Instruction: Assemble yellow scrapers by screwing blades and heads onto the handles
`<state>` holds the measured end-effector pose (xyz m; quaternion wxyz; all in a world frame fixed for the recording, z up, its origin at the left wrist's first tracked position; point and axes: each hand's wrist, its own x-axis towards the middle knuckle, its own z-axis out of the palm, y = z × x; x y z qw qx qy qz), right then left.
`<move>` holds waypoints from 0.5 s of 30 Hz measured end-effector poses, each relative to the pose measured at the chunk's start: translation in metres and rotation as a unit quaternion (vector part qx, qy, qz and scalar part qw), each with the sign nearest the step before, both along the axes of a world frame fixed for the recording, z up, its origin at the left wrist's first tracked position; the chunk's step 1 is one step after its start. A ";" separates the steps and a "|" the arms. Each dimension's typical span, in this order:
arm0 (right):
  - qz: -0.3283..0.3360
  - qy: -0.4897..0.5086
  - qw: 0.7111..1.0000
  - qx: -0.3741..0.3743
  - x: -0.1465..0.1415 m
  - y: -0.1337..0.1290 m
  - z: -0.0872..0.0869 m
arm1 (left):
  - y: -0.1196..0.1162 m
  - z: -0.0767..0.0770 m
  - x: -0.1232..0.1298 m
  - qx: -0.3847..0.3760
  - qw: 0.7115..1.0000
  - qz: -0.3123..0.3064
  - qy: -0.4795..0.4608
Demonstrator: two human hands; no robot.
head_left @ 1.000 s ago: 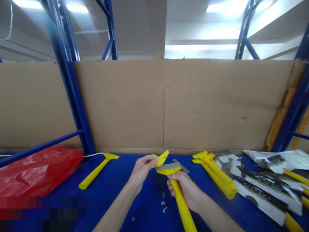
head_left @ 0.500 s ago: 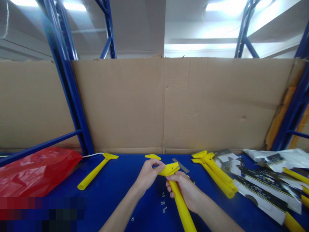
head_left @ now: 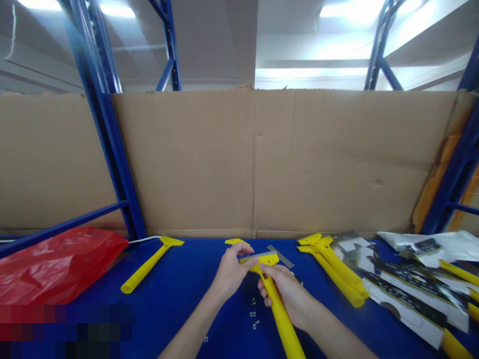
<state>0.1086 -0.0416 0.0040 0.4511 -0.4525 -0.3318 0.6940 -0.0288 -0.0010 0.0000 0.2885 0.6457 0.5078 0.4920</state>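
A yellow scraper is held up in the middle, its handle running down toward the bottom edge. My right hand is closed round its neck, just below the head. My left hand pinches the left end of the head, where a thin grey blade strip shows along the top edge. On the table behind lie a loose metal blade and a small yellow plate, partly hidden by my left hand. Several small screws and nuts lie below the hands.
Another yellow scraper lies at the left beside a red plastic bag. Several yellow scrapers and packaged ones are on the right. A cardboard wall stands behind the blue table.
The scraper's head has tilted, and a grey blade strip now shows along its top edge. My left fingers have shifted slightly on the head.
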 end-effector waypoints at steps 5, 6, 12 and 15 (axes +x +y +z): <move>0.000 0.004 1.000 -0.007 0.002 0.002 -0.002 | 0.001 0.009 -0.009 0.015 0.999 0.029 0.025; -0.001 0.004 1.000 -0.010 0.002 0.003 -0.002 | 0.000 0.013 -0.012 0.019 0.999 0.023 0.034; -0.019 -0.006 1.000 -0.010 0.004 0.006 -0.002 | -0.013 0.031 -0.030 -0.051 0.983 -0.056 0.169; -0.021 -0.009 1.000 -0.014 0.005 0.005 -0.003 | -0.022 0.035 -0.042 -0.144 0.949 -0.079 0.269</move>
